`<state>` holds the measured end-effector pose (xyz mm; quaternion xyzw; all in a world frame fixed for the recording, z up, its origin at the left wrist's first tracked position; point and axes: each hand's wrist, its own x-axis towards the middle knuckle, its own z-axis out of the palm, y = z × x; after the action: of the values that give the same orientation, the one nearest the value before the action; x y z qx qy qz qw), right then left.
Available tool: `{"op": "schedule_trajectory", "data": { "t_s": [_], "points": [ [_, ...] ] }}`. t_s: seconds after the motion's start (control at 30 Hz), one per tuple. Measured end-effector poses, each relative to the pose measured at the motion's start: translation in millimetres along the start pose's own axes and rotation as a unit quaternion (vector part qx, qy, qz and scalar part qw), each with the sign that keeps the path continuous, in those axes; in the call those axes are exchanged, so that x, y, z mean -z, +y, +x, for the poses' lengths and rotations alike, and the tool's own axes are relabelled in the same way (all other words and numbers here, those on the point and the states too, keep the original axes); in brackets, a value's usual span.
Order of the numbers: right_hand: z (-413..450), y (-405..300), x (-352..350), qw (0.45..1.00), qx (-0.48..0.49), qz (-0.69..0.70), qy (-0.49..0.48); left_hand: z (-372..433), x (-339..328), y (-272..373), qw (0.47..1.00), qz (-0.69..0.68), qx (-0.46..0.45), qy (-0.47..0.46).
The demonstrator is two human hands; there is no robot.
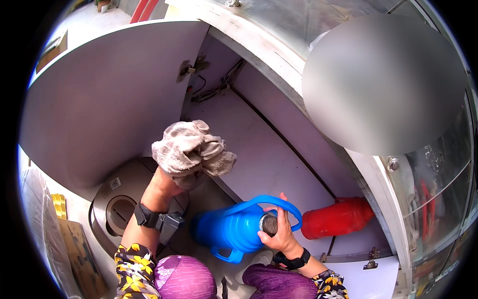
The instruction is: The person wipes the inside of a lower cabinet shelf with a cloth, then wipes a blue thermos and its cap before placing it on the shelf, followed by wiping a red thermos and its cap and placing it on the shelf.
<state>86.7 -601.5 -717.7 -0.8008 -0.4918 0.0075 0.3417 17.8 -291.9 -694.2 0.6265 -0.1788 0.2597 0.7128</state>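
Observation:
My left hand [183, 179] is raised near the open cabinet, wrapped around a crumpled grey-beige cloth [190, 149] that hides most of its fingers. A blue plastic thermos flask [235, 228] leans on its side in front of my knees, its mouth end towards my right hand [278, 228]. Fingers of that hand are around the stopper [269, 224] at the flask's neck, under the looped blue handle. Inside the cabinet [254, 138], at the right, a red thermos flask [332, 220] lies on its side.
A cabinet door [112, 97] stands open at the left, another [366, 276] at lower right. A large round-lidded appliance [108, 187] sits beside my left arm. Cables [213, 91] lie in the cabinet's far corner. Cardboard [80, 258] is at lower left; a glass display case [440, 187] rises at right.

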Motion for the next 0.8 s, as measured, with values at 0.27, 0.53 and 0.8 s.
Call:
{"op": "schedule_trajectory", "data": {
  "t_s": [0.27,0.53,0.8],
  "points": [
    [-8.6,8.9,-9.6,0.999,0.012,-0.035,0.001,-55.6,-74.4,-121.1,0.972,0.176,0.012,-0.156],
    [-14.0,12.1,-1.8,0.999,0.011,-0.035,0.013,-102.5,-69.1,-151.2,0.932,0.327,0.096,-0.122],
    [-17.4,3.4,8.2,0.996,0.029,-0.029,-0.075,-108.7,-61.3,-141.9,0.827,0.480,0.266,-0.126]
  ]
}}
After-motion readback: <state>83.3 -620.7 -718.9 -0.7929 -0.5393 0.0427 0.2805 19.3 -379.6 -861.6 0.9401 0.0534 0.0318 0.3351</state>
